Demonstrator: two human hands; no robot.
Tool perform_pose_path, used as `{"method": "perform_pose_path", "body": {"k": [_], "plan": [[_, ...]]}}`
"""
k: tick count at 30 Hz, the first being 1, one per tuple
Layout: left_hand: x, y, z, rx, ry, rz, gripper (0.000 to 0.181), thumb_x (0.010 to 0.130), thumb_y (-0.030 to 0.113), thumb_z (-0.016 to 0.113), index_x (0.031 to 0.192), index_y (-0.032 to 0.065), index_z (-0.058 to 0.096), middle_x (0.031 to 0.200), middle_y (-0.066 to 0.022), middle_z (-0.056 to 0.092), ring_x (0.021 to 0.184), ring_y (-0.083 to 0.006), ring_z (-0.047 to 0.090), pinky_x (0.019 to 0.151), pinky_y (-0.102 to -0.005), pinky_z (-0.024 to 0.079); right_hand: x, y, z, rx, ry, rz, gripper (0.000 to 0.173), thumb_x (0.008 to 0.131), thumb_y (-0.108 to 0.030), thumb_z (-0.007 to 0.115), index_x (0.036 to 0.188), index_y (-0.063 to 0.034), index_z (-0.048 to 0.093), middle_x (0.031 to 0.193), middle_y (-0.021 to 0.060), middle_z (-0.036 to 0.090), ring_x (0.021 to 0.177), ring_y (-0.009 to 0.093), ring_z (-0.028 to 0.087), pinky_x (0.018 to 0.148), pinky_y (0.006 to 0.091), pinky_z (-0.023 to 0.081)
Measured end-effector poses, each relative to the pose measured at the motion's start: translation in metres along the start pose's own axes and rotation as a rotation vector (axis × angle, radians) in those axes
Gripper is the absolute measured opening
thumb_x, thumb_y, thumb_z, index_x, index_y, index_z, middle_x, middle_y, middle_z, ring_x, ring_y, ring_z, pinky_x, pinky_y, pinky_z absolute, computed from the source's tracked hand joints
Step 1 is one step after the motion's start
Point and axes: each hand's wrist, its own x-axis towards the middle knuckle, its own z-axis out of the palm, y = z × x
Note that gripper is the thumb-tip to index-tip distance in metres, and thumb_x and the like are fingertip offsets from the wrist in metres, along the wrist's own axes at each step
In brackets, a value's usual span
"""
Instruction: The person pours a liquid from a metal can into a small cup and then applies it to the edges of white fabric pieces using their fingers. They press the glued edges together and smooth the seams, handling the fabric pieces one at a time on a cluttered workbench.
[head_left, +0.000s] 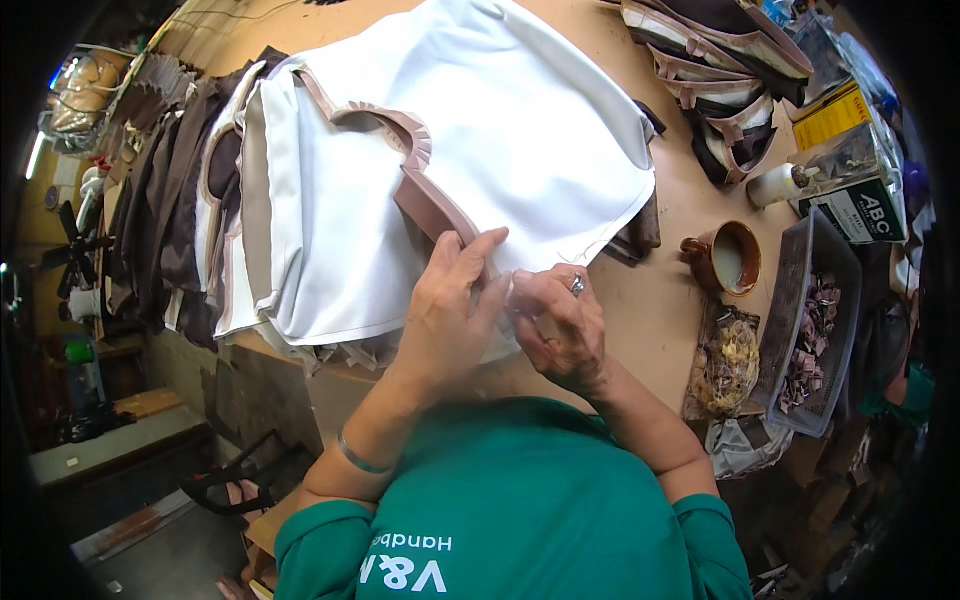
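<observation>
A white fabric lining piece (525, 135) lies spread before me, with a mauve leather-like trim strip (439, 202) running across it. The strip bends around a curved cut-out, where its edge is notched into small tabs. My left hand (450, 315) grips the lower part of the strip, thumb and forefinger along its edge. Close beside it, my right hand (562, 322) has its fingertips pinched together at the strip's lower end. My fingers hide the exact spot they pinch. Loose threads hang from the lining's hem near my right hand.
Dark brown bag pieces (150, 195) are stacked at the left. More trimmed pieces (712, 82) lie at the far right. A brown mug (724, 259) holds cloudy liquid. Beside it are a glue-crusted lump (727, 364), a white bottle (776, 186) and a grey plastic basket (832, 382) of mauve scraps.
</observation>
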Motion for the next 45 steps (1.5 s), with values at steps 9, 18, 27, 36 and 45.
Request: {"method": "perform_pose_path", "body": {"k": [9, 18, 27, 36, 45], "plan": [[-0.001, 0.004, -0.006, -0.666, 0.013, -0.116, 0.058, 0.073, -0.008, 0.055, 0.127, -0.0069, 0.033, 0.104, -0.0066, 0.035, 0.100, -0.0151, 0.045, 0.083, -0.0236, 0.044, -0.002, -0.016, -0.025, 0.134, -0.029, 0.133, 0.035, 0.067, 0.000, 0.062, 0.102, -0.0022, 0.057, 0.097, 0.0111, 0.059, 0.087, 0.027, 0.056, 0.085, 0.0430, 0.038], [-0.004, -0.008, -0.005, -0.854, -0.030, -0.198, 0.059, 0.072, -0.007, 0.054, 0.128, -0.0056, 0.034, 0.100, -0.0045, 0.038, 0.109, -0.0137, 0.039, 0.088, -0.0254, 0.038, -0.005, -0.013, -0.042, 0.066, -0.250, 0.222, 0.043, 0.080, -0.042, 0.054, 0.106, -0.0088, 0.058, 0.117, 0.0144, 0.051, 0.110, 0.032, 0.041, 0.100, 0.0531, 0.014], [0.000, -0.004, -0.008, -1.077, -0.052, -0.313, 0.055, 0.075, -0.009, 0.046, 0.128, -0.0060, 0.033, 0.121, -0.0074, 0.036, 0.113, -0.0155, 0.037, 0.095, -0.0271, 0.034, -0.008, -0.022, -0.038, -0.250, -0.327, 0.108, 0.055, 0.079, -0.054, 0.050, 0.116, -0.0140, 0.055, 0.128, 0.0108, 0.043, 0.121, 0.035, 0.032, 0.102, 0.0548, 0.004], [0.001, 0.004, -0.014, -1.201, -0.083, -0.362, 0.052, 0.078, -0.007, 0.040, 0.129, -0.0056, 0.032, 0.120, -0.0069, 0.033, 0.116, -0.0159, 0.035, 0.094, -0.0282, 0.038, 0.014, -0.014, -0.041, -0.155, -0.412, 0.123, 0.052, 0.075, -0.059, 0.051, 0.100, -0.0147, 0.065, 0.122, 0.0126, 0.049, 0.118, 0.035, 0.037, 0.102, 0.0535, 0.004], [0.000, 0.002, -0.014, -1.133, -0.100, -0.333, 0.052, 0.079, -0.005, 0.038, 0.131, -0.0046, 0.030, 0.120, -0.0065, 0.032, 0.115, -0.0148, 0.036, 0.092, -0.0306, 0.042, 0.024, -0.016, -0.036, -0.205, -0.433, 0.182, 0.060, 0.074, -0.067, 0.045, 0.096, -0.0155, 0.067, 0.119, 0.0104, 0.052, 0.119, 0.034, 0.037, 0.104, 0.0513, 0.003]]}}
